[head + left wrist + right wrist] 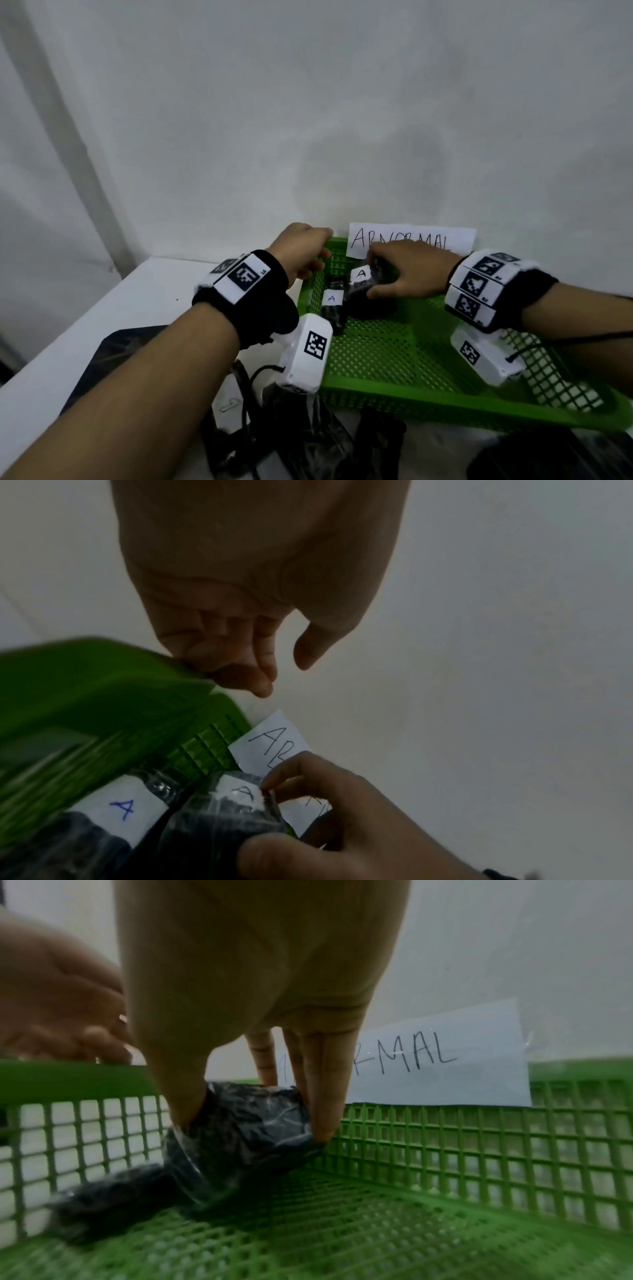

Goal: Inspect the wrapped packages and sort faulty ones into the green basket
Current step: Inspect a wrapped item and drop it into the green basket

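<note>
Plain grey-white wall (342,120) behind, white desk (137,308) below. Green basket (394,359) standing at the back edge of the desk, close against the wall, with holes all over its floor and sides. White paper sign (455,240) stuck up at the far rim of the basket, with hand-written letters, partly hidden by a hand. More dark wrapped things (308,445) lying on the desk at the near edge, in front of the basket; too dark to tell apart.

Right hand (411,270) reaching into the far left corner of the basket, thumb on one side and fingers (322,1096) on the other, squeezing a black wrapped package (253,1123) with a white "A" label (361,273). Package low in the basket, its bottom end close to the floor; touching or not, cannot tell. Second wrapped package (334,313) lying on the basket floor just beside it, along the left wall, with its own "A" label (332,298).

Left hand (305,253) hanging over the far left corner of the basket rim, fingers loosely bent, holding nothing.
</note>
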Action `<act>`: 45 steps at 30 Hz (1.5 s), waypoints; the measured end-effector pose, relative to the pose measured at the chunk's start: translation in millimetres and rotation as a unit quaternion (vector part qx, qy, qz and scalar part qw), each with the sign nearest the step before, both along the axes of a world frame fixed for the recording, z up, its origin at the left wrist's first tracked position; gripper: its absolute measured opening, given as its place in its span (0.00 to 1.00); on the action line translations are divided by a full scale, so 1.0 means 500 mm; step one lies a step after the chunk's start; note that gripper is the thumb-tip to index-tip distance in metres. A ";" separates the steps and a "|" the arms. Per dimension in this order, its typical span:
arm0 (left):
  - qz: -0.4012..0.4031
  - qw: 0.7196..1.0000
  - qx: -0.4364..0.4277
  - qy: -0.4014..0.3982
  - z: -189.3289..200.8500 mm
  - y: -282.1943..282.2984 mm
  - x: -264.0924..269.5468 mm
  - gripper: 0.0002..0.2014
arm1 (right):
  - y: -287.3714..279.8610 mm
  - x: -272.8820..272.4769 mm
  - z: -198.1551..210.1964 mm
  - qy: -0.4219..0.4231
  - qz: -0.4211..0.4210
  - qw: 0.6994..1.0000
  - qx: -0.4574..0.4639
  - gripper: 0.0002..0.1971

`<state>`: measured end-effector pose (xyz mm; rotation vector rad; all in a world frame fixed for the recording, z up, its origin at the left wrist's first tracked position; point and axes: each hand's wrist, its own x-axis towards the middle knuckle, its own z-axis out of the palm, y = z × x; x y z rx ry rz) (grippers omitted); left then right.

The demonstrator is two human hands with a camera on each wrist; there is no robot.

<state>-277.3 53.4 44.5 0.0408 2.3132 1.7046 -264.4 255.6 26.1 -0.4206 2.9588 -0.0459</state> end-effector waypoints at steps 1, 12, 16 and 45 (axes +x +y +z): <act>0.004 1.000 0.003 -0.003 -0.002 0.001 -0.001 0.10 | 0.000 -0.002 -0.006 0.012 0.007 1.000 0.021 0.28; 0.082 0.994 0.069 0.017 -0.029 0.014 0.004 0.11 | 0.021 0.024 -0.082 0.023 -0.064 0.977 -0.204 0.19; 0.085 0.994 0.070 0.022 -0.025 0.014 0.012 0.12 | 0.025 0.020 -0.085 0.033 -0.098 0.966 -0.235 0.22; 0.209 0.973 -0.018 0.095 -0.080 -0.356 0.266 0.06 | -0.405 0.306 0.051 -0.005 -0.047 0.935 -0.351 0.13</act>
